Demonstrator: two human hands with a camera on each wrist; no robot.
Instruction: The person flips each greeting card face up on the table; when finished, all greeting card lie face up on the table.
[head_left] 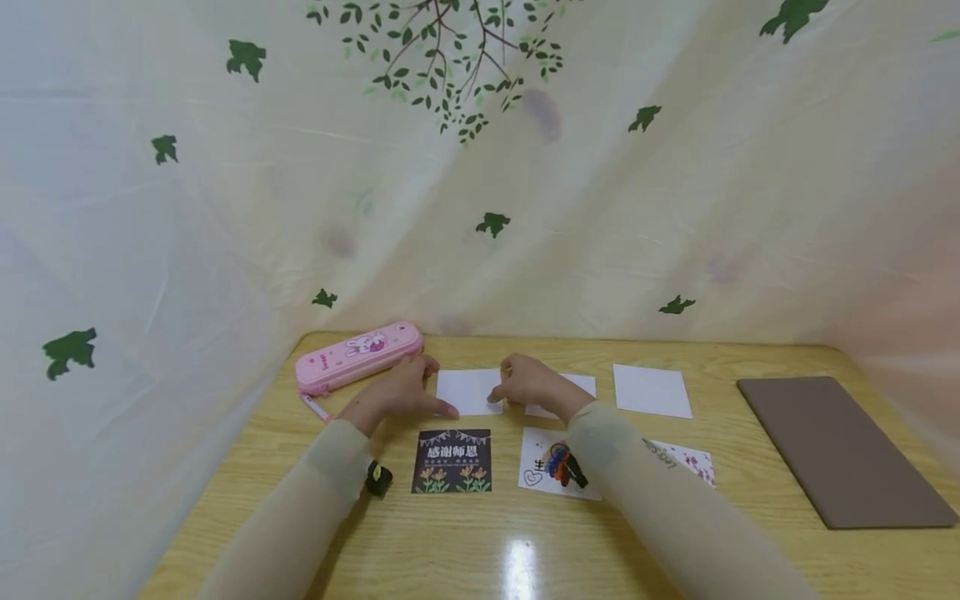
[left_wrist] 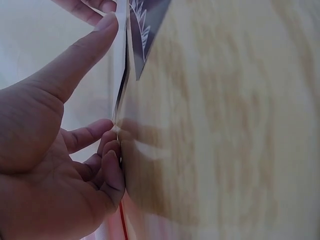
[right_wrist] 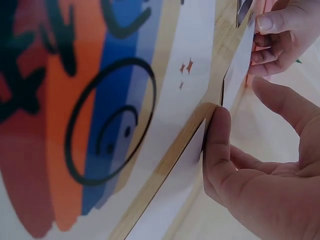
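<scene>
With fingers loose, not really pinching, bracketing the white card point(head_left: 468, 392) behind the dark card point(head_left: 452, 461) with left hand point(head_left: 405, 389) and right hand point(head_left: 532, 384), probably to keep it straight.

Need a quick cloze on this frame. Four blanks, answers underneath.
1. The pencil case is mostly ____ in colour.
2. The back row holds ____ plain white cards.
3. The dark card has orange-yellow ____ along its bottom edge.
4. In the head view, the left hand and right hand flank that row's ____ (leftmost, middle or rightmost) card.

Missing words: pink; three; flowers; leftmost.
</scene>
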